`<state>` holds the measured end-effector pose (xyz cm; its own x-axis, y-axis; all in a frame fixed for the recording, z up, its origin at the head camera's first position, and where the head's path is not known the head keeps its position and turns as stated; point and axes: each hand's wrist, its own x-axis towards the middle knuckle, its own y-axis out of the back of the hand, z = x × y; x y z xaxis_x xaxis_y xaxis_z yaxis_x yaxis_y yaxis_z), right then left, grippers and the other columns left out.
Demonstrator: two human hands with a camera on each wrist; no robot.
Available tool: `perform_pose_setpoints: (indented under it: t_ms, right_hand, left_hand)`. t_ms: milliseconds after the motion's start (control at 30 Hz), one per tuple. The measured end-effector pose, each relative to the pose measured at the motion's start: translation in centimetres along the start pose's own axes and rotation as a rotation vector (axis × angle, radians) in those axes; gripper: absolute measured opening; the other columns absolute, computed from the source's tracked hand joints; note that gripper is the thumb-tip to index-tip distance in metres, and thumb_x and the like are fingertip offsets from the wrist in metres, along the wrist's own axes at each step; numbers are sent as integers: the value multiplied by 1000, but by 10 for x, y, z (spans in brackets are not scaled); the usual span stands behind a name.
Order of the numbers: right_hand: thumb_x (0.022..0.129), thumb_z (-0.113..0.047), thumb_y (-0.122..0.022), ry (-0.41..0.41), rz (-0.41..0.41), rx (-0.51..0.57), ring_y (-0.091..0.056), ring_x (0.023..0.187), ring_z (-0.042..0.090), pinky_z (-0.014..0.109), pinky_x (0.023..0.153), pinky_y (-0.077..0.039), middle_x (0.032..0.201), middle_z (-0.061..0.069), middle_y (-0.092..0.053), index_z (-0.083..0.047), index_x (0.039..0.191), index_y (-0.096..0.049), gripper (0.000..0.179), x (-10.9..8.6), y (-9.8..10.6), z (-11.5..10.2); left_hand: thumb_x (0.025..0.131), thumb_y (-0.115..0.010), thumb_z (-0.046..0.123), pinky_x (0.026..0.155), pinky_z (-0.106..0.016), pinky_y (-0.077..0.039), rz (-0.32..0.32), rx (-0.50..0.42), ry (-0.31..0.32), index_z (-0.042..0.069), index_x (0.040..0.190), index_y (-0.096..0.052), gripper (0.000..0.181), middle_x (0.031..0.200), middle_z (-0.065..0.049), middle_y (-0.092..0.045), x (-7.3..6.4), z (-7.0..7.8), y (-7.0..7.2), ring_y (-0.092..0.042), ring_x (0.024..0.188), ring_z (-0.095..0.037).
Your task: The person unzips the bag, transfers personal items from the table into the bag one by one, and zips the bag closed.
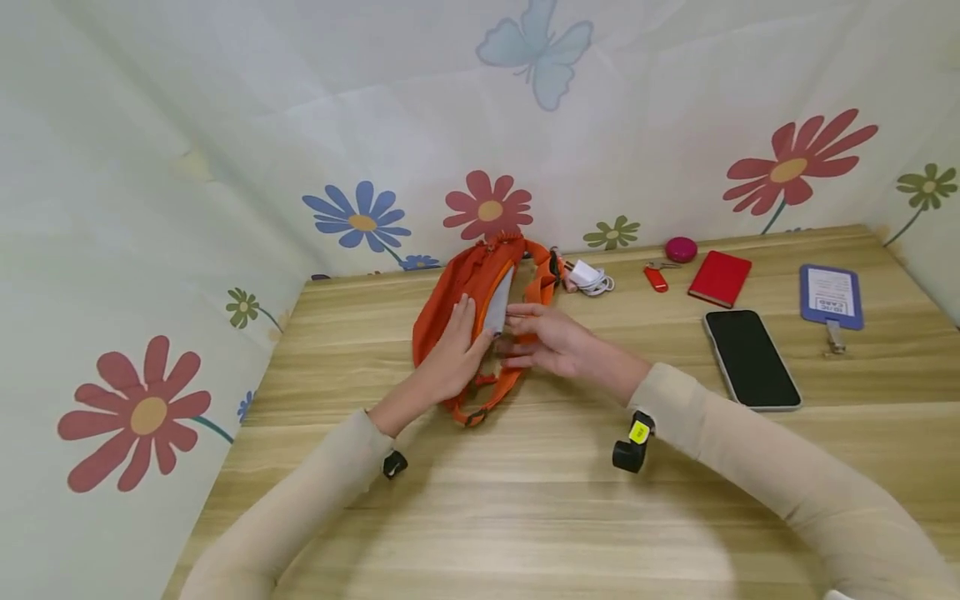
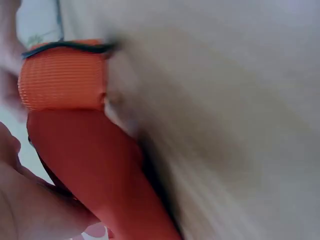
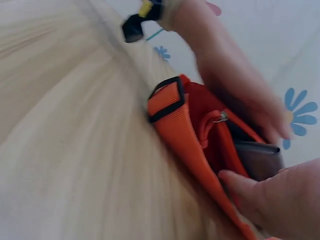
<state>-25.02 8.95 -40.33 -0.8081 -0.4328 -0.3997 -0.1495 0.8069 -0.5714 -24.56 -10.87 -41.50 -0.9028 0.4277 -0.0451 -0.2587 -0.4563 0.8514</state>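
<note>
An orange waist bag (image 1: 457, 300) stands on the wooden table near the back wall, its zipped mouth facing right. My left hand (image 1: 450, 358) holds its side, fingers laid along the outer face and thumb at the mouth's edge. In the head view my right hand (image 1: 551, 340) is at that mouth, fingers extended toward it. A flat grey piece (image 3: 257, 157) shows in the opening in the right wrist view; whether it is lining or a separate object I cannot tell. The right thumb (image 3: 240, 185) touches the bag beside the orange strap (image 3: 185, 135). The right fingertips are partly hidden.
Right of the bag lie a white charger with cable (image 1: 588, 277), a red key fob (image 1: 656, 278), a pink round case (image 1: 681, 249), a red notebook (image 1: 720, 279), a phone (image 1: 752, 358) and a blue card holder (image 1: 831, 293). A patterned cloth wall (image 1: 645, 100) stands behind the table.
</note>
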Motion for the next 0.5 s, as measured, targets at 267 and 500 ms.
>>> perform_pose_setpoints:
  t_ms: [267,500]
  right_hand:
    - [100,16,-35,61,-57,126,-39,143,39,51,119,-32,165,12,-30,-14,162,-25,70,9,-5,22]
    - [98,18,-38,123,-31,60,-50,126,29,58,114,-36,162,10,-32,-21,161,-24,75,11,-14,30]
  left_hand:
    - [109,-34,49,126,-44,-6,-23,-210,63,0,161,5,81,169,-17,10,20,0,2,7,157,-27]
    - [110,-34,31,126,-42,-8,55,-355,46,-1,161,2,71,169,-18,5,27,7,-1,1,156,-22]
